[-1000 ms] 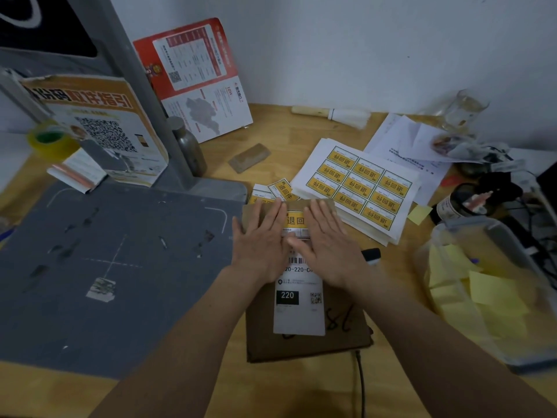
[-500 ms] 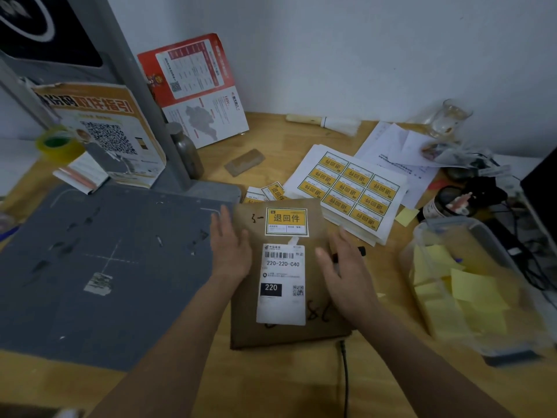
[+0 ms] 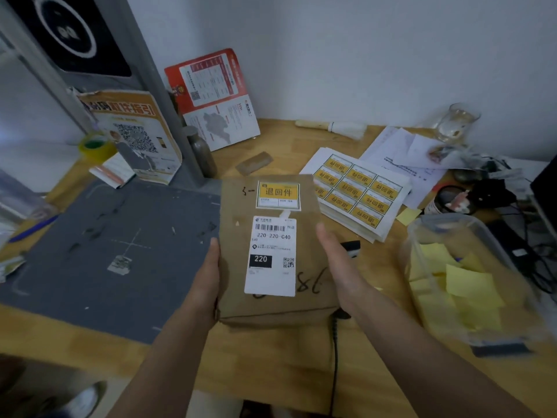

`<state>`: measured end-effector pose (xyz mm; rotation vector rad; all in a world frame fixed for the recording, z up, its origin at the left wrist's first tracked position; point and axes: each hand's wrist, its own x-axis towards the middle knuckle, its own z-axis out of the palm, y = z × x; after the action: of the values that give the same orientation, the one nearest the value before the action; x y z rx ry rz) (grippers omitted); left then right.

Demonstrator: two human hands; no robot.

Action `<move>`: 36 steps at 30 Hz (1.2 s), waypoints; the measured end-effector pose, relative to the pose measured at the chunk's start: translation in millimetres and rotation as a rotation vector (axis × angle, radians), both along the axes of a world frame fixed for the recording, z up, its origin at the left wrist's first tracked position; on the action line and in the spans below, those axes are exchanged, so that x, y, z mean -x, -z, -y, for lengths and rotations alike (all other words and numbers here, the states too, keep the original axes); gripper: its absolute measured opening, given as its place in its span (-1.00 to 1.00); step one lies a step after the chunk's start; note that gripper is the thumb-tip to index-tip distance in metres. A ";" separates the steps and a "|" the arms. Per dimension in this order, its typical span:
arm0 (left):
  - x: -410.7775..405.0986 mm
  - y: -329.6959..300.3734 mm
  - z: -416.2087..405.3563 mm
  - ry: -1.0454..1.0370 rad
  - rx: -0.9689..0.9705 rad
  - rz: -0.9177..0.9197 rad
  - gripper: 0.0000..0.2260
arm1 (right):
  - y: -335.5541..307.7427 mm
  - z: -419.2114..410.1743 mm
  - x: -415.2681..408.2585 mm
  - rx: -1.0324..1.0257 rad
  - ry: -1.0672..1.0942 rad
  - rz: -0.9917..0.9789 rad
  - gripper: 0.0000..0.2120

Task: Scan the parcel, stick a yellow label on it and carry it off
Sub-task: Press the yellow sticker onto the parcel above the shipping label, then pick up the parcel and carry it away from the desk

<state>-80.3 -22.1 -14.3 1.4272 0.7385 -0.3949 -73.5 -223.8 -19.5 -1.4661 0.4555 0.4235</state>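
A flat brown cardboard parcel [image 3: 235,285] is lifted off the wooden desk [image 3: 271,363], tilted towards me. A yellow label [image 3: 278,195] is stuck near its far end, above a white shipping label [image 3: 271,256] with a barcode. My left hand [image 3: 206,277] grips the parcel's left edge, thumb on top. Its right edge is gripped by my right hand [image 3: 340,267], thumb lying on the top face. The sheet of yellow labels [image 3: 358,191] lies on a paper stack to the right. A black handheld scanner [image 3: 351,247] peeks out behind my right hand.
A grey scanning mat [image 3: 105,251] covers the desk's left, with a grey post [image 3: 168,116] and leaflets behind it. A clear tub of yellow notes [image 3: 461,282] stands at the right, beside cables and clutter. A cable [image 3: 333,357] runs down under the parcel.
Both hands left the yellow label, moved to the parcel's sides and gripped it. The parcel has risen off the desk towards me.
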 end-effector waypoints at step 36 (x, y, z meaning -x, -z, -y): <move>400.3 -44.7 276.5 1.887 0.089 0.044 -0.54 | -32.5 39.9 608.5 -0.015 1.790 0.115 -0.53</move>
<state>-480.5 -298.6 30.4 1.6464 -0.9121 -1.7418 -681.9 -263.7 13.1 -0.5940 1.4015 -1.0634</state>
